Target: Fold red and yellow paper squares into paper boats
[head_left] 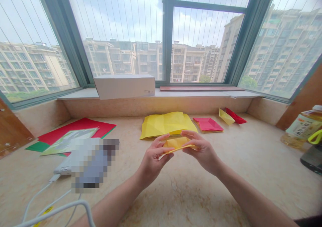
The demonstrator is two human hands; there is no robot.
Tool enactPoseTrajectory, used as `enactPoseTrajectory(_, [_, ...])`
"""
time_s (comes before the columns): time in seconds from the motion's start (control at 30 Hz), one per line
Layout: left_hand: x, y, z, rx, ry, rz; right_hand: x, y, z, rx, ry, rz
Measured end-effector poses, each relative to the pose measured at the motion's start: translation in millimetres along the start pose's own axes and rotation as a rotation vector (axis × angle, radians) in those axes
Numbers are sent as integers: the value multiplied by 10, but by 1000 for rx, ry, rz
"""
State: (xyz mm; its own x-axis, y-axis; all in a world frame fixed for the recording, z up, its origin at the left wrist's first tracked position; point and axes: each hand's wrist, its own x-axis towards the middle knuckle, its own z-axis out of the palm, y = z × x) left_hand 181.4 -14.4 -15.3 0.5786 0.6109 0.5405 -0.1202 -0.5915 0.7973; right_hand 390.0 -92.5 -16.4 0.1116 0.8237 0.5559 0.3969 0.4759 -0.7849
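1. The left hand point(151, 158) has its fingers curved and only slightly parted from the thumb, pinching the near left end of a small folded paper point(176, 142).
2. The right hand point(202, 150) has its fingers bent over the right end of that same paper, gripping it with little gap; its thumb is hard to make out.
3. The folded paper, orange-yellow and opened a little along its top, sits between the two sets of fingertips; whether its underside touches the counter point(191, 200) I cannot tell.
4. Just beyond the fingers lies a creased stack of yellow paper point(166, 123).
5. Beyond the right fingers and a little to their right is a pile of square paper point(207, 124), red on top with yellow beneath.
6. Farther right of the fingers stand two folded paper boats, a pale yellow boat point(226, 117) and a red boat point(236, 116), side by side.
7. Well to the right of the fingers is a bottle point(303, 128) of amber liquid with a white cap.
8. Well to the left of the fingers, a red sheet point(85, 128) and a green sheet point(37, 146) overlap under a pale printed packet point(70, 139).
9. Nearer on that left side lie a white device point(62, 168) with a cable plugged in and a blurred-out object.
10. Far beyond the fingers, a white box point(125, 87) rests on the window ledge.
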Motion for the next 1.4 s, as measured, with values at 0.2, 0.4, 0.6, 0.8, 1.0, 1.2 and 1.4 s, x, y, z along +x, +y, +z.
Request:
enactPoseTrajectory(0.2, [2, -17, 33, -51, 14, -33, 11, -47, -5, 61, 66, 43])
enactPoseTrajectory(0.4, [-41, -47, 88, -131, -40, -161, -39, -35, 109, 174, 76, 69])
enactPoseTrajectory(0.6, [-10, 28, 85, -133, -207, -336, -26, -58, 194, 382, 127, 138])
enactPoseTrajectory(0.8, [4, 2, 120, -158, -214, -315, 29, 28, 198, 445, 148, 247])
enactPoseTrajectory(1.0, [123, 22, 211, -43, -290, -351, 52, 74, 159, 438, 205, 250])
enactPoseTrajectory(1.2, [407, 44, 273, 122, -232, -182, 96, 67, 54, 507, 152, 262])
enactPoseTrajectory(1.4, [313, -138, 182, 377, -169, 25, 106, 101, 28, 302, 214, 215])
